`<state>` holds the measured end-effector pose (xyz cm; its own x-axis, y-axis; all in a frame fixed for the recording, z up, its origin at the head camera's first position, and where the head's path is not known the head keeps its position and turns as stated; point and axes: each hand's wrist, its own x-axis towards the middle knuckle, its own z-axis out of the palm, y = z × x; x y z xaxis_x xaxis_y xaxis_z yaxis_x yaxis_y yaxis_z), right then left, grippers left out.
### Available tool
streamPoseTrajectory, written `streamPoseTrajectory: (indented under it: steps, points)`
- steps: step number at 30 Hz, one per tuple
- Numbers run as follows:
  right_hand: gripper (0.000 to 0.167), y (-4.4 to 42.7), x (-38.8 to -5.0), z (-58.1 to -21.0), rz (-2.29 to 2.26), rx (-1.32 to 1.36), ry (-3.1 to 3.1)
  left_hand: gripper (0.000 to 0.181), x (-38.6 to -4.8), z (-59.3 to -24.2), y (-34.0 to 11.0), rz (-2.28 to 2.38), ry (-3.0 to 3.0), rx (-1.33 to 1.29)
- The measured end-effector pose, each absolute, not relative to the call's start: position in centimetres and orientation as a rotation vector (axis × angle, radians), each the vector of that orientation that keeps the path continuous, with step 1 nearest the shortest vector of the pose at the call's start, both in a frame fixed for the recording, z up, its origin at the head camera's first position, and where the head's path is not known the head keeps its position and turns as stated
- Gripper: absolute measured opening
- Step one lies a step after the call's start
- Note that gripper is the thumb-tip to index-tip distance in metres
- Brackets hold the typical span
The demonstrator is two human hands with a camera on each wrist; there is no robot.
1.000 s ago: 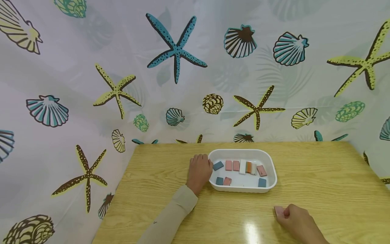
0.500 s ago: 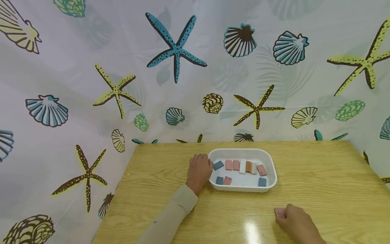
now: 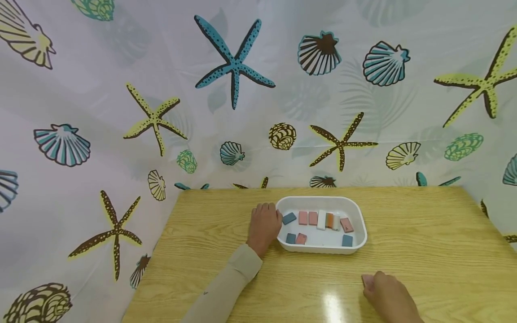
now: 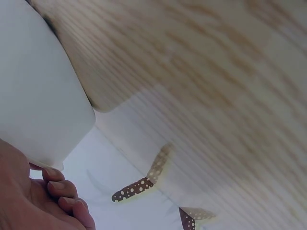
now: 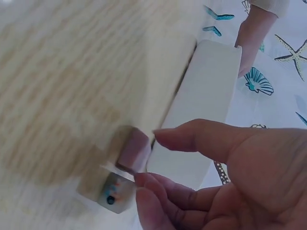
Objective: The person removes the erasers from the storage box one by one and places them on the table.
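“Because the left hand (image 3: 265, 228) lies at one end of the white, rounded-oblong, plastic-looking tray (image 3: 319, 250), we can see how it grips: fingers curled over the rim. Why there?”

“We take it as steadying. Holding just that end leaves the rest of the tray uncovered, so the small blocks inside, all to the right of that hand, lie in plain sight. We see pink, rectangular, rubbery-looking blocks (image 3: 303, 218), blue-grey blocks of similar stuff (image 3: 347, 241) and a longer white bar (image 3: 321, 220).”

“And the right hand (image 3: 391, 298)?”

“It pinches a dull pink, flat rectangular block (image 5: 134, 149), eraser-like by our guess, between thumb and fingertips, out of the tray and well to the right of the left hand. A fingertip hold, we judge, leaves the broad face jutting past the fingers, where we can view it.”

“How does that block look to us?”

“Mauve-pink and straight-edged from the right wrist, with a darker lower edge; blur softens it, and we make out no marking. Just beside it, near the same fingertips, sits a smaller greyish, squarish block (image 5: 118, 192) with a blue-and-orange print and a black dot. We cannot tell its material, nor whether the hand touches it.”
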<state>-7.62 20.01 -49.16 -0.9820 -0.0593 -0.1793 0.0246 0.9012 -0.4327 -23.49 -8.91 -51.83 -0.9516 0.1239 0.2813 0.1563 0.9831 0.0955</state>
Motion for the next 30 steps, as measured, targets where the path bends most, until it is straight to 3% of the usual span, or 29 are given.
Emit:
streamPoseTrajectory:
  steps: [8,17,27,30]
  points:
    - [0.023,20.5,-9.3,-46.1,-0.798,-0.033,2.83,0.028,-23.7,-51.8,-8.9,-0.159,-2.82,-0.22]
    - [0.02,19.6,-11.9,-43.2,-0.937,-0.217,2.896,0.029,-23.7,-51.9,-8.9,-0.166,-2.819,-0.205]
    - [0.014,16.3,-16.4,-44.0,-0.982,-0.334,2.929,0.027,-23.8,-52.3,-9.0,-0.174,-2.806,-0.211]
    - [0.018,15.5,-17.7,-44.7,-0.959,-0.316,2.928,0.028,-23.8,-52.2,-9.0,-0.164,-2.822,-0.208]
